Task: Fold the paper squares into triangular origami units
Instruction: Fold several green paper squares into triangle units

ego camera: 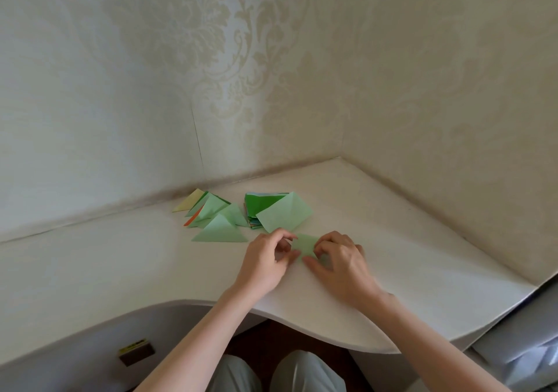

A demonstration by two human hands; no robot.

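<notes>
Two hands work at the desk, the left hand (267,260) and the right hand (338,258), with one light green paper piece (306,245) between them. One stack of paper squares (256,207) sits behind, topped by one loose light green sheet (285,212). The pile of folded triangles (213,215) shows about six pieces, though overlaps make the exact count uncertain.

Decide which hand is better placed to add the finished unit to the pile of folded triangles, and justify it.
Probably the left hand. The pile of folded triangles lies on its side of the light green paper both hands are pinching, while the right hand would have to cross over.
</notes>
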